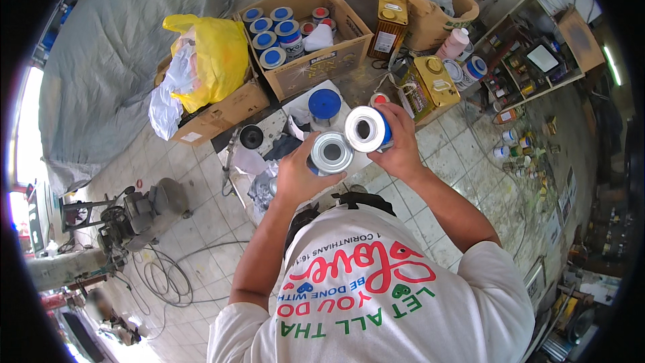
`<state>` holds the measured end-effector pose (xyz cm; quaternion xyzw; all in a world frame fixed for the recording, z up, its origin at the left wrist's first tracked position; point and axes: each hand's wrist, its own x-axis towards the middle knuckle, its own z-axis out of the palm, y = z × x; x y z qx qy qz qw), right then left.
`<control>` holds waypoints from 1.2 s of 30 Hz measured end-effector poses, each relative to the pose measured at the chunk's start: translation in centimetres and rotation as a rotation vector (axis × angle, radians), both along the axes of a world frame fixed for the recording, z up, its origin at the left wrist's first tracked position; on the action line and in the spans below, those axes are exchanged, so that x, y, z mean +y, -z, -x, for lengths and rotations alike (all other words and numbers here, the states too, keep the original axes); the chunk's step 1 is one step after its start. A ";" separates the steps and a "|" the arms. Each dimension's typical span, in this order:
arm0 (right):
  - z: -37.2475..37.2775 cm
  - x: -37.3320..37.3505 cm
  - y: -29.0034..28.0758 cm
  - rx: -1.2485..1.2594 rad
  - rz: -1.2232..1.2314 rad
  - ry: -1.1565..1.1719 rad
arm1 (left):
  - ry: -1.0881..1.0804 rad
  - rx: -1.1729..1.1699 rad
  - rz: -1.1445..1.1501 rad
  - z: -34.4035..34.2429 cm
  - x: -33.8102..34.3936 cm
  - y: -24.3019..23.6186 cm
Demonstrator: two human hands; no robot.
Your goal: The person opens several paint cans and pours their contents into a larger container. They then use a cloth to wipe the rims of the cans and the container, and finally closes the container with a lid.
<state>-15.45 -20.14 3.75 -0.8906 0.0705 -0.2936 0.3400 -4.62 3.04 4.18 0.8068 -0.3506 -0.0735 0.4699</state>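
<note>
My left hand [295,169] is wrapped round a metal can [332,167] with a silver rim and a dark round opening in its top. My right hand [402,140] grips a blue-sided can [354,128] whose top ring is whitish, also with a dark opening. The two cans are held side by side, their rims touching or nearly so, over a low work table [337,91]. Just beyond them stands a can with a blue lid [324,103]. A black round cup [251,136] lies at the table's left, near crumpled dark cloth [285,146].
A cardboard box [302,70] of several blue- and red-topped cans stands beyond the table. Left of it is a yellow plastic bag [225,60] on another box. Gold tins [432,86] are at the right. A machine [141,212] and coiled hose [164,275] occupy the left floor.
</note>
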 end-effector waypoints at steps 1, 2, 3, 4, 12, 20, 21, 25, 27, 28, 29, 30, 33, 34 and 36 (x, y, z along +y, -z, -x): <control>0.1 -0.2 0.6 0.033 0.024 0.031 | -0.003 0.042 -0.008 0.1 -0.1 -0.3; 0.1 -0.2 1.0 0.034 -0.014 0.034 | -0.006 0.085 -0.016 0.2 -0.2 -0.7; 0.2 -0.3 1.4 0.035 -0.052 0.038 | -0.007 0.126 -0.025 0.2 -0.3 -0.9; 0.3 -0.4 1.8 0.036 -0.090 0.042 | -0.010 0.112 -0.019 0.2 -0.3 -0.8; 1.8 -0.9 4.3 0.114 -0.338 0.037 | -0.061 -0.018 0.082 0.4 0.2 1.6; 2.3 -1.5 5.6 0.157 -0.405 0.081 | -0.122 -0.067 0.135 0.2 0.0 1.5; 2.2 -1.6 5.7 0.155 -0.405 0.082 | -0.131 -0.030 0.115 0.2 -0.2 1.1; 2.1 -2.5 6.9 0.136 -0.416 0.108 | -0.140 0.083 0.041 0.0 -0.3 0.9; 1.9 -3.4 8.1 0.119 -0.403 0.138 | -0.137 0.114 -0.004 -0.2 -0.2 1.4; 1.6 -4.1 8.7 0.106 -0.383 0.160 | -0.132 0.127 -0.027 -0.2 -0.3 1.7; 1.3 -4.9 9.2 0.094 -0.364 0.182 | -0.130 0.159 -0.059 -0.3 -0.4 1.9; 0.8 -5.5 9.4 0.098 -0.416 0.227 | -0.132 0.190 -0.091 -0.3 -0.5 2.1; -0.3 -8.2 12.4 0.057 -0.477 0.369 | -0.131 0.180 -0.185 -0.5 -1.4 4.9; -0.8 -8.8 13.9 0.039 -0.457 0.382 | -0.131 0.158 -0.216 -0.7 -1.9 6.4; -1.5 -9.6 15.2 0.010 -0.418 0.407 | -0.114 0.182 -0.221 -1.2 -2.8 7.9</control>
